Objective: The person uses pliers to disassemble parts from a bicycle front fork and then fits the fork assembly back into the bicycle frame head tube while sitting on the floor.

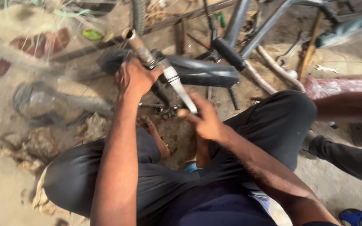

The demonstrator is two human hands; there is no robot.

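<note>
**Bicycle fork held in both hands over the ground**

Head view. The person squats on a dirt floor. The left hand is clenched around the upper part of a metal fork tube, just below its threaded, open top end. The tube slants down to the right, and the right hand grasps its flattened lower blade between thumb and fingers. A black fender crosses behind the tube, touching or just behind it; which one cannot be told.

A few small nuts lie on the ground just below the tube, between the two hands. A bicycle frame stands beyond, and a wrench lies near it on the right. Another person's arm reaches in from the right edge, well apart from the work.

Step in hand, as judged: steadying and turning the fork tube for fitting. The next move likely calls for a firm left grip while the right hand aligns the blade.
</note>
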